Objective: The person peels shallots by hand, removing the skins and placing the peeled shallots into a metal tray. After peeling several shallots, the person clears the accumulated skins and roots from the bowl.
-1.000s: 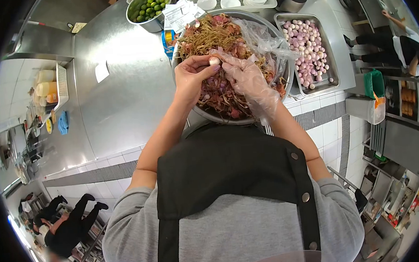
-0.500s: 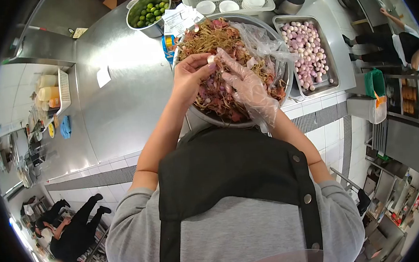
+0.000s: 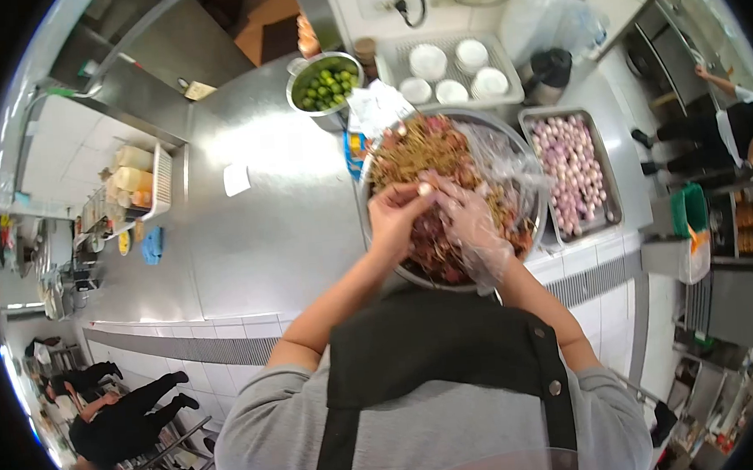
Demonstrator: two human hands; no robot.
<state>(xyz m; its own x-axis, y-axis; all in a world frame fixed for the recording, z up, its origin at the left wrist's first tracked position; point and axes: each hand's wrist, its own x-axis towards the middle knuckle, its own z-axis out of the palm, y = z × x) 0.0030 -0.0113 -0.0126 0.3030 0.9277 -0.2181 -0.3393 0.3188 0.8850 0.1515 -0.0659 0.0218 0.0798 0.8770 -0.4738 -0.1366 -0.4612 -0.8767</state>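
Above a large metal bowl [image 3: 528, 241], my bare left hand [image 3: 396, 223] pinches a small pale shallot [image 3: 425, 188] between thumb and fingertips. My right hand [image 3: 472, 222], in a clear plastic glove, is closed with its fingertips against the same shallot from the other side. Dry, reddish shallot skins [image 3: 438, 253] and stringy brown roots [image 3: 427, 141] fill the bowl below both hands. A crumpled clear plastic bag [image 3: 497, 154] lies over the bowl's right side. To the right, a rectangular metal tray [image 3: 613, 190] holds many peeled pink-white shallots [image 3: 566, 167].
A pot of green limes [image 3: 326, 87], papers [image 3: 379, 107] and a blue-yellow packet [image 3: 354, 154] stand beyond the bowl. Behind are a rack of white dishes [image 3: 447, 54] and a dark jug [image 3: 549, 74]. The steel counter [image 3: 264, 233] extends left. Other people stand farther off on both sides.
The view has tilted up and shifted, so the bowl and hands sit lower and farther right. My right fingers, more spread before, have drawn together at the shallot.
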